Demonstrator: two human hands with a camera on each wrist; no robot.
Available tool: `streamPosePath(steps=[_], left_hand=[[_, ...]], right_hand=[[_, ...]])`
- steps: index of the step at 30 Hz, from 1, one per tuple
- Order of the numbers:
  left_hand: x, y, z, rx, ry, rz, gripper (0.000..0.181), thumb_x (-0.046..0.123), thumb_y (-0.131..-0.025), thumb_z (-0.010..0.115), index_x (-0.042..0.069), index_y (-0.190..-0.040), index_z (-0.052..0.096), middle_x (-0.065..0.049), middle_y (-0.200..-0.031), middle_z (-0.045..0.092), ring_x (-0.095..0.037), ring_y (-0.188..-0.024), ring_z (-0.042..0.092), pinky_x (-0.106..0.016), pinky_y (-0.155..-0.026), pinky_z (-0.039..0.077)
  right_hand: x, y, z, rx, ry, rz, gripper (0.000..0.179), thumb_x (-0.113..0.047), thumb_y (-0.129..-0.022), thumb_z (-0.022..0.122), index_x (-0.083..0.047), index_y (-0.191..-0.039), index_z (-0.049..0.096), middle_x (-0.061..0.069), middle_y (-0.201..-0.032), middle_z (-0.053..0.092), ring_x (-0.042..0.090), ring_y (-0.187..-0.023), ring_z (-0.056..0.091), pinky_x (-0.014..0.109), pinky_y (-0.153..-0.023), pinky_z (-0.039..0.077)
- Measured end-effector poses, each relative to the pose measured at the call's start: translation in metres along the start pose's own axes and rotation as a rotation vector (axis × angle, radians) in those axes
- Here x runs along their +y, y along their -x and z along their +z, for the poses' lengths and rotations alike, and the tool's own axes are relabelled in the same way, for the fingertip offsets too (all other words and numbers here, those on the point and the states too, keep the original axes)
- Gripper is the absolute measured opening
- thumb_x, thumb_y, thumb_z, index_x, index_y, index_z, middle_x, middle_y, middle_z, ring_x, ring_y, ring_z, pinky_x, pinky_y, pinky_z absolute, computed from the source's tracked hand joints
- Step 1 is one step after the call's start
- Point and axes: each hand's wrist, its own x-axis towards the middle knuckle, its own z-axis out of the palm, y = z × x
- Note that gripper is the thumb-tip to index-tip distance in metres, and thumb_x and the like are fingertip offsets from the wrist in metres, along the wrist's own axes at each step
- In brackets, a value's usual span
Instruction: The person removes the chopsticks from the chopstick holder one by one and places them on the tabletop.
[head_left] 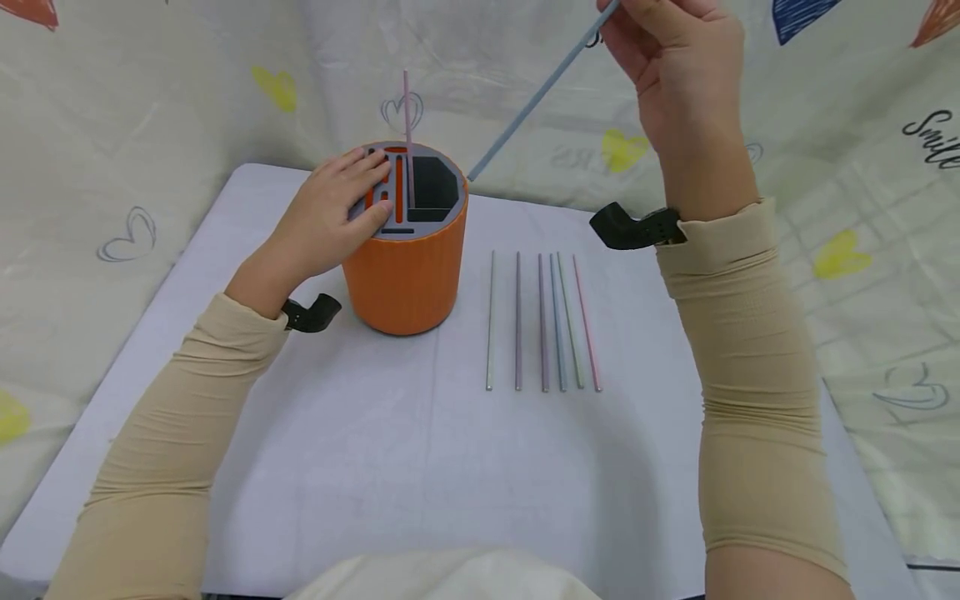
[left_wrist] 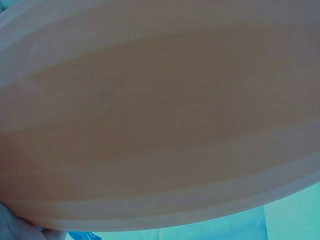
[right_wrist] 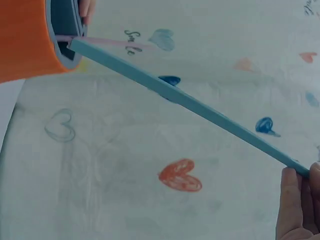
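Observation:
An orange round holder (head_left: 405, 287) with a grey slotted top (head_left: 427, 227) stands on the table. My left hand (head_left: 322, 212) rests on the left part of that top, fingers spread. A thin pink stick (head_left: 408, 108) stands upright in the holder. High at the upper right, my right hand (head_left: 682, 71) pinches one end of a light blue stick (head_left: 536, 98). The stick slants down left, its free end by the holder's right rim in the head view. In the right wrist view the blue stick (right_wrist: 200, 107) runs from the fingertips (right_wrist: 290, 180) toward the holder (right_wrist: 25, 42).
Several thin coloured sticks lie in a row right of the holder, among them a green stick (head_left: 491, 321) and a pink stick (head_left: 587, 323). A white table (head_left: 420, 467) bears them. A patterned sheet (head_left: 187, 100) with drawn hearts hangs around its back and sides.

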Motion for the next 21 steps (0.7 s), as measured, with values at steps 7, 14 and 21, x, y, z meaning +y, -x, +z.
streamPosePath(steps=[7, 14, 21], left_hand=[[-0.001, 0.0, 0.001, 0.012, -0.001, -0.003, 0.056, 0.037, -0.096, 0.04, 0.01, -0.144, 0.033, -0.004, -0.152, 0.027, -0.021, -0.144, 0.014, -0.039, -0.118, 0.007], [-0.001, 0.001, 0.0, 0.008, 0.004, 0.0, 0.056, 0.037, -0.096, 0.039, 0.01, -0.145, 0.033, -0.004, -0.152, 0.027, -0.021, -0.144, 0.013, -0.041, -0.118, 0.008], [-0.002, 0.002, -0.002, 0.026, 0.007, 0.0, 0.056, 0.037, -0.096, 0.039, 0.011, -0.144, 0.034, -0.004, -0.152, 0.028, -0.021, -0.143, 0.014, -0.042, -0.118, 0.009]], right_hand=[[-0.021, -0.007, -0.057, 0.178, 0.004, 0.187, 0.029, 0.007, -0.078, 0.065, 0.006, -0.107, 0.064, 0.018, -0.091, 0.068, 0.028, -0.082, 0.068, 0.032, -0.077, 0.056], [-0.002, -0.002, -0.12, 0.226, 0.088, 0.423, 0.022, 0.011, -0.075, 0.067, 0.008, -0.097, 0.066, 0.018, -0.083, 0.071, 0.028, -0.074, 0.07, 0.033, -0.065, 0.058], [0.029, 0.006, -0.169, 0.15, 0.345, 0.618, 0.013, 0.007, -0.077, 0.067, 0.003, -0.089, 0.071, 0.013, -0.083, 0.072, 0.022, -0.077, 0.071, 0.029, -0.067, 0.058]])
